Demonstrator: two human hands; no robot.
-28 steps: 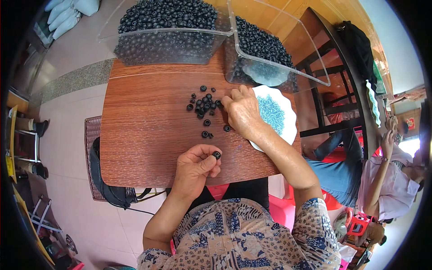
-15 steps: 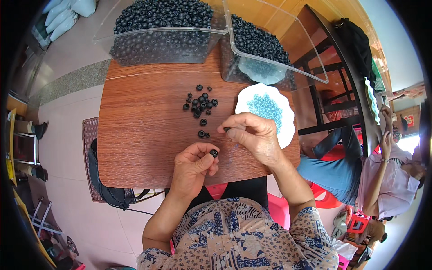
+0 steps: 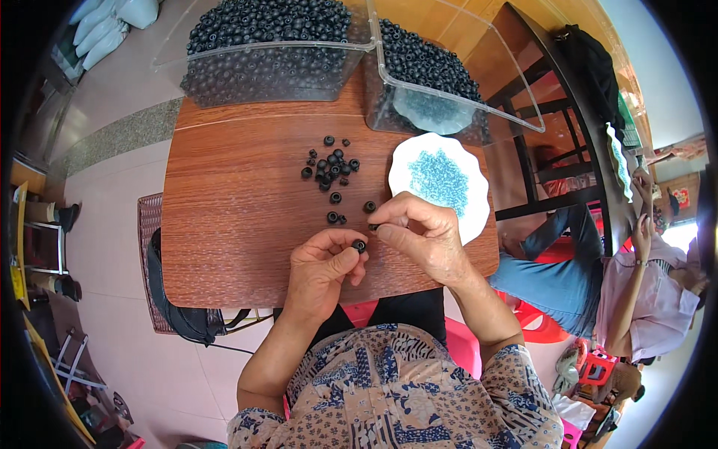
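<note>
My left hand [image 3: 321, 269] is closed, pinching a round black bead-like piece with a hole [image 3: 360, 245] between thumb and fingertips, its opening facing up. Close by on the right, my right hand [image 3: 425, 236] pinches a smaller black piece [image 3: 374, 227], mostly hidden by the fingertips. The two pieces are apart. Just beyond the right fingertips, another black bead-like piece [image 3: 369, 206] lies on the table. Farther off, a loose pile of black pieces [image 3: 329, 170], some larger and some smaller, is spread on the wood. A scalloped white plate [image 3: 400, 166] with small translucent blue bits [image 3: 440, 179] lies beyond my right hand.
Two clear plastic bins, one at far left [image 3: 262, 91] and one at far right [image 3: 381, 112], hold many black pieces. The brown wooden table [image 3: 232, 217] has rounded corners. A person [image 3: 643, 299] sits at the right beside a dark table [image 3: 553, 97].
My right hand has come down and nearer to my left hand, still pinching the small piece. A black piece on the table beyond its fingertips now shows. My left hand keeps its hold.
</note>
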